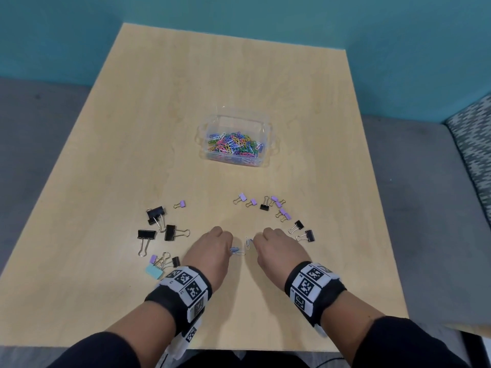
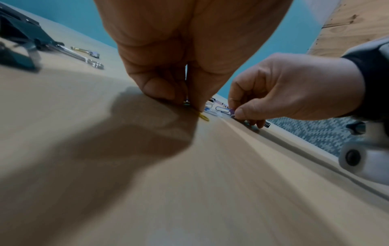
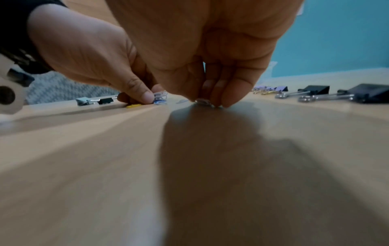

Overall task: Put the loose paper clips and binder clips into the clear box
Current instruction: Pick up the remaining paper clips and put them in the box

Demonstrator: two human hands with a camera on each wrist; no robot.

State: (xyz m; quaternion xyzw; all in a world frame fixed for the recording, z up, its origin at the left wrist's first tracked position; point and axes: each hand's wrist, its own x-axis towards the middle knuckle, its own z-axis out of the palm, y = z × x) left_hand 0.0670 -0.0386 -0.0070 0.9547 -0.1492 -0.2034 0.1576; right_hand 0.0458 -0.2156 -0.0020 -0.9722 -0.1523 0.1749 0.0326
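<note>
The clear box [image 1: 265, 134] stands mid-table, with colourful paper clips [image 1: 233, 144] inside. Both hands are down on the table near its front, fingers curled. My left hand [image 1: 227, 244] pinches blue paper clips [image 3: 160, 99] between thumb and fingers; a yellow clip [image 2: 204, 117] lies just below its fingertips. My right hand [image 1: 257, 241] pinches a pale paper clip [image 3: 203, 101] against the wood. A white clip [image 1: 247, 243] lies between the two hands. Black binder clips [image 1: 155, 213] and purple binder clips [image 1: 279, 205] lie scattered left and right of the hands.
The wooden table [image 1: 186, 88] has a teal wall behind and grey floor around it. A mint binder clip [image 1: 153, 271] lies near the left wrist. A patterned seat [image 1: 475, 144] stands to the right. Bare wood separates the hands from the box.
</note>
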